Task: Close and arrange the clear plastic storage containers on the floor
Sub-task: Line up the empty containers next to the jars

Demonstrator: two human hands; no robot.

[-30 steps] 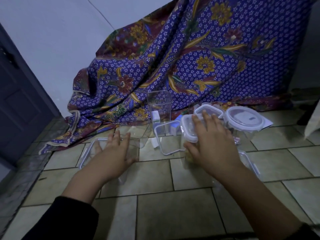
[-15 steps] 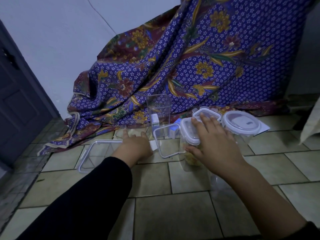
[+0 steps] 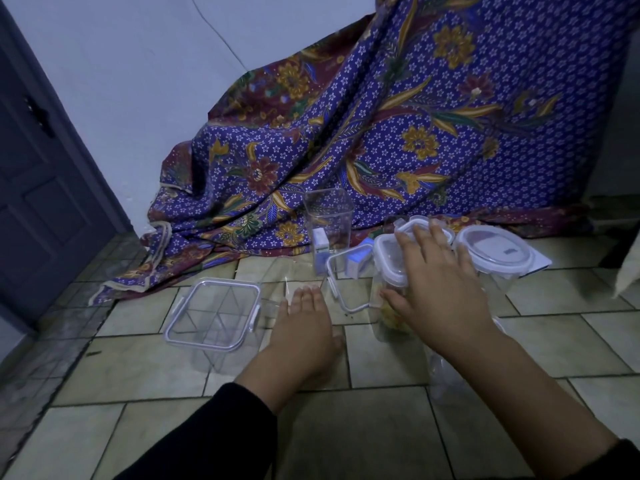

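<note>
Checking progress: we're partway through closing these boxes, a few look lidded and a few are sitting open.
Right hand: our right hand (image 3: 440, 289) is resting flat, fingers spread, on the tall lidded container (image 3: 389, 292), palm against its side and top, thumb hooked round the front. It's more a steadying press than a tight clench.
Left hand: our left hand (image 3: 304, 323) is lying open and flat, palm down on the tiled floor (image 3: 381, 438), gripping nothing, just beside the open square container (image 3: 214, 313).
Looking done: the round container (image 3: 495, 251) on the right is wearing its lid, and a smaller lidded box (image 3: 429, 226) is peeking out behind our right fingers. The tall one under our hand is wearing a lid too, though we can't tell if its clips are snapped down.
Still open: the square container on the left is sitting with no lid on, and the tall clear canister (image 3: 329, 223) at the back, against the patterned cloth (image 3: 415, 133), is also standing open.
Loose bits: a white-rimmed lid (image 3: 341, 289) is lying on the floor between our hands.
Arranging: nothing is lining up yet, everything is sitting in a loose cluster, so we're guessing the tidying part is all still ahead.
</note>
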